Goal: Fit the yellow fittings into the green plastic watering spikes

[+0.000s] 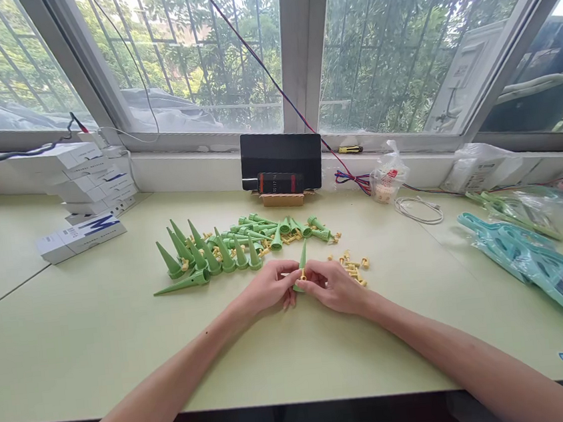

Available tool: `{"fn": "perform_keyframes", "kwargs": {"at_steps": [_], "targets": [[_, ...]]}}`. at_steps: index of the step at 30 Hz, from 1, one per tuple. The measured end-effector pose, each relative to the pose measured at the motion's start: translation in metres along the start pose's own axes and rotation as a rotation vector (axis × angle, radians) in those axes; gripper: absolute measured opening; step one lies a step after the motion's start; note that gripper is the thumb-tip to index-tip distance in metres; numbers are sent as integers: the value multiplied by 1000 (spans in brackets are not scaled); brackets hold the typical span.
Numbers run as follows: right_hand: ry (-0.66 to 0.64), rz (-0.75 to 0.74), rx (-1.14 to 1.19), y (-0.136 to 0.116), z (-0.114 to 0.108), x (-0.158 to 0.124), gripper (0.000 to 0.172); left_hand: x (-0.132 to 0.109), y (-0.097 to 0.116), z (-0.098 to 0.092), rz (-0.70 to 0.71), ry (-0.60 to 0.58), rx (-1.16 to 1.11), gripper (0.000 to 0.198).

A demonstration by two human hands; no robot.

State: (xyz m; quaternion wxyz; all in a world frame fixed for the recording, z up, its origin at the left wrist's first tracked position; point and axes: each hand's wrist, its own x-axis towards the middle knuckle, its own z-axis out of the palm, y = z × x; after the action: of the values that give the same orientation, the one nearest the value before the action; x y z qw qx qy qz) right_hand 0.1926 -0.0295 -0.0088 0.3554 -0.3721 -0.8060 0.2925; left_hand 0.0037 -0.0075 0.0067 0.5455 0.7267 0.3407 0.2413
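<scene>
Between my two hands a green cone (303, 256) points upward, with a small yellow piece (303, 274) at its side. My left hand (272, 284) is closed around the cone from the left. The fingers of my right hand (333, 285) pinch the yellow piece against the cone. Upright green cones (226, 257) stand in a group to the left, and one cone (183, 283) lies on its side before them. Behind my hands is a pile of lying green cones (256, 227). Loose yellow pieces (352, 267) are scattered just beyond my right hand.
A tablet (280, 154) with a phone (281, 183) leans at the back of the table (216, 352). White boxes (83, 237) are at the left. Plastic-wrapped teal items (532, 255), a coiled cable (418, 211) and a plastic bag (388, 174) are at the right.
</scene>
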Motion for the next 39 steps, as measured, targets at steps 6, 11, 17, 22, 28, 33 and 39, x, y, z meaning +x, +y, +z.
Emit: {"fn": "perform_keyframes", "kwargs": {"at_steps": [6,11,17,22,28,33,39], "targets": [[-7,-6,-4,1,0,0,29,-1,3,0,-7,8,2,39],[10,3,-44,3,-1,1,29,-1,4,0,-17,39,-4,39],[130,12,-110,9,-7,2,33,0,-4,-5,-28,251,114,36],[334,5,-183,17,-17,3,39,0,-5,-5,-38,369,208,31],[479,-7,-261,27,-31,5,40,0,-6,-4,2,460,356,27],[512,-15,-302,32,-39,6,41,0,-11,-5,2,484,401,20],[534,-22,-328,35,-44,8,40,-1,-9,-4,-16,484,396,19]]}}
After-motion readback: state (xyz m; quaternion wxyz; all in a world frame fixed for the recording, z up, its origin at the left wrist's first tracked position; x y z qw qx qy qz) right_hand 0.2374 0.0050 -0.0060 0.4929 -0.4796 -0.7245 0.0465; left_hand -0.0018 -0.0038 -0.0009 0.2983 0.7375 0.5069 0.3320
